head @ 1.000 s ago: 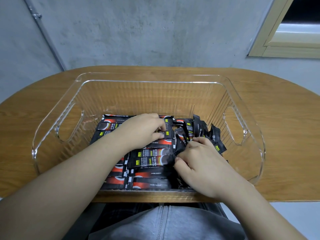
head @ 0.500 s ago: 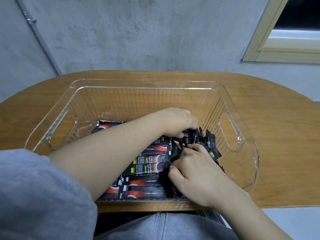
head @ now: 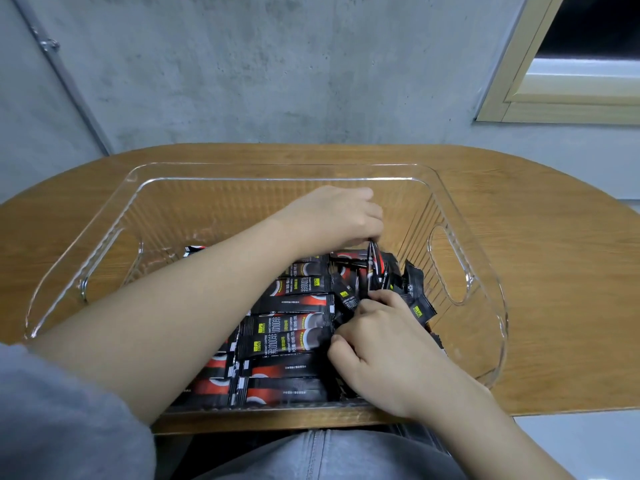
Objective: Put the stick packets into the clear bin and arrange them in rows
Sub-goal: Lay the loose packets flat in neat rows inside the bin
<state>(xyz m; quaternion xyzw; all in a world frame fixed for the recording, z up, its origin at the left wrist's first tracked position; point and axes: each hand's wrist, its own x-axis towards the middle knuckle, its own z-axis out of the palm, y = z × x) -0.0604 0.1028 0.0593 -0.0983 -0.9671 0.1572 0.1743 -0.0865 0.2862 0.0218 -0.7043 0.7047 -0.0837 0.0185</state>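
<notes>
pinching glossy black stick packets inside ribbed clear bin.

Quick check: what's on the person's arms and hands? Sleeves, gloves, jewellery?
Both hands are bare: left hand, right hand, no gloves, rings or watch showing. A grey fabric sleeve sits pushed up above the left forearm. The right forearm is bare; no sleeve in view.

Grey sleeve, blue denim

Bare room, concrete wall, wooden table, window frame
</notes>
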